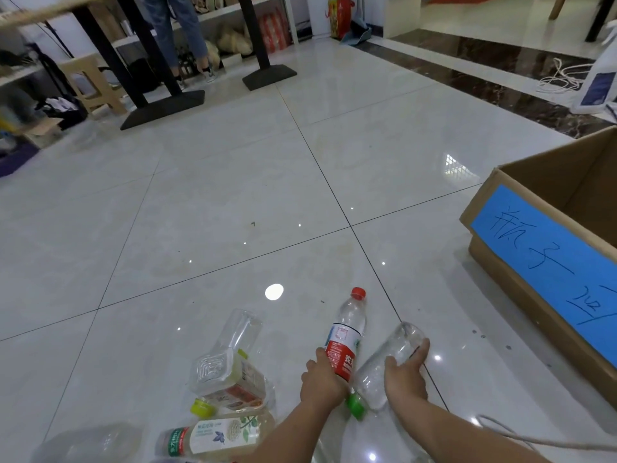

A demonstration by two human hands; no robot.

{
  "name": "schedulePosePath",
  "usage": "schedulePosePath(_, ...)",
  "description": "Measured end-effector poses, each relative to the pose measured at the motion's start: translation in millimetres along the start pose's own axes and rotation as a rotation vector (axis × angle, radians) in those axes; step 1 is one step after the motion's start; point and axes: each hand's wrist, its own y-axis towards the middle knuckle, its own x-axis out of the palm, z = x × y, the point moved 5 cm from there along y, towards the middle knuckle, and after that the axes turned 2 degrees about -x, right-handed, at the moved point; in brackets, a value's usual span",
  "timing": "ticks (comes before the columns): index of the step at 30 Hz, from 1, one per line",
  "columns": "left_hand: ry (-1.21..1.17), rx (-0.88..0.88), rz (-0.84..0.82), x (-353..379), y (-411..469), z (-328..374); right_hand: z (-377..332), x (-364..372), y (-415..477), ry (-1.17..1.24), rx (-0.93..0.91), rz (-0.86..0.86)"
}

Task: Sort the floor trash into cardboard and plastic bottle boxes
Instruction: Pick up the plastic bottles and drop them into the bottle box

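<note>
My left hand (322,384) grips a clear bottle with a red cap and red label (347,332), cap pointing away from me. My right hand (405,375) holds a clear bottle with a green cap (384,369), its base pointing away. Both bottles are low over the tiled floor. To the right stands an open cardboard box (521,262) with a blue handwritten label (551,259). More plastic bottles lie on the floor to the left: a square clear one (242,327), one with a yellow-green cap (227,382) and a white-labelled one (213,436).
Black table bases (163,108) and a person's legs (187,38) stand at the far left, beside a wooden stool (91,85) and shelves. A white rope (564,75) and a white bag (597,85) lie at the far right. A cord (521,436) trails by my right arm.
</note>
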Motion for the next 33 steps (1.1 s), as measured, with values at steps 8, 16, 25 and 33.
schedulePosePath(8,-0.105,0.094,-0.19,19,-11,14,33,-5,24,0.054,0.209,-0.202)
schedulePosePath(16,-0.39,0.224,-0.342,11,-31,63,-66,-63,2,0.248,-0.066,-0.172)
schedulePosePath(25,-0.475,0.485,-0.324,-51,-89,204,-172,-197,-23,0.685,-0.28,0.052)
schedulePosePath(33,-0.407,0.597,-0.353,-59,-151,316,-119,-313,-23,0.988,-0.092,0.422)
